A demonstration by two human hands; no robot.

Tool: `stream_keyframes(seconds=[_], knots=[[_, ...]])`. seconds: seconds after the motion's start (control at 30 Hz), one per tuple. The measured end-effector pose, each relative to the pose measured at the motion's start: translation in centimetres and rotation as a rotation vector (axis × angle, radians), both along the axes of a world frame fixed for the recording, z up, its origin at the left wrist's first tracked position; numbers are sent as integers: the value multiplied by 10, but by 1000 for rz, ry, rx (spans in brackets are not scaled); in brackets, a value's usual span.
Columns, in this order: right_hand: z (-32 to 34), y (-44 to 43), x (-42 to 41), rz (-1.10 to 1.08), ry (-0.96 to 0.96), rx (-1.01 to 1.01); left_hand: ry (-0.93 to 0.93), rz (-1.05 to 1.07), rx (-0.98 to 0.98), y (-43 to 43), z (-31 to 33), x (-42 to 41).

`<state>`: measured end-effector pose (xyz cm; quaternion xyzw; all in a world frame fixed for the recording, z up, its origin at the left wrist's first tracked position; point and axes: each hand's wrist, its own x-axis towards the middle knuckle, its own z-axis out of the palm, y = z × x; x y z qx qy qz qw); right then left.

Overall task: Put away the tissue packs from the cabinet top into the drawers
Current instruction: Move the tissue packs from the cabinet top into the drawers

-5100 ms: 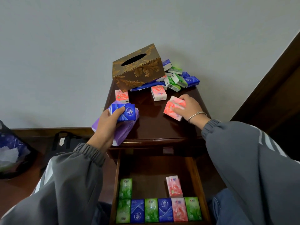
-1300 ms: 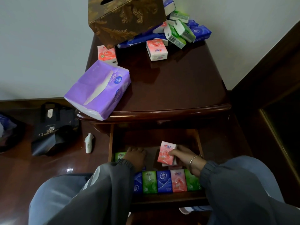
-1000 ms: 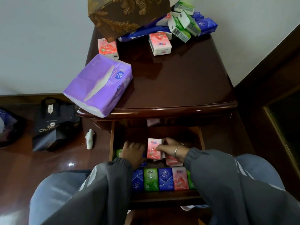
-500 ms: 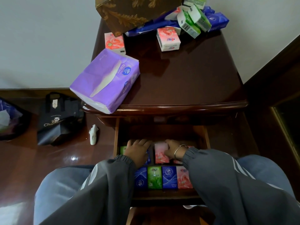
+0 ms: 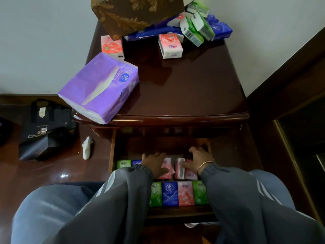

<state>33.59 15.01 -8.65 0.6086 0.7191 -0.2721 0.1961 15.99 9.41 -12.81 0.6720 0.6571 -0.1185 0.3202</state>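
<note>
Pink pack (image 5: 167, 172) partly under left hand (image 5: 154, 164)

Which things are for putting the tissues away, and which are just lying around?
For the job: open wooden drawer; small pink tissue packs under the left hand and right hand; pile of small pink, green and blue packs on the dark wooden cabinet top; big purple soft tissue pack.
Just lying about: brown leaf-patterned tissue box; black paper bag and small white object on the floor.

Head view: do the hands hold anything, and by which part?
Left hand rests flat on a pink tissue pack, no grip. Right hand touches the side of an upright pink-and-white tissue pack with its thumb; a grip cannot be told.
</note>
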Motion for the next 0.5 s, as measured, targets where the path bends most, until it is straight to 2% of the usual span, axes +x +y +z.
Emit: stream_keyframes(seconds=[0.17, 0.27, 0.5], knots=[[-12, -16, -18, -38, -19, -104, 17, -31, -53, 2, 0, -4], [-17, -19, -24, -118, -54, -92, 50, -49, -55, 1, 1, -4], [-24, -15, -13, -264, 38, -135, 78, -131, 62, -3, -1, 13]])
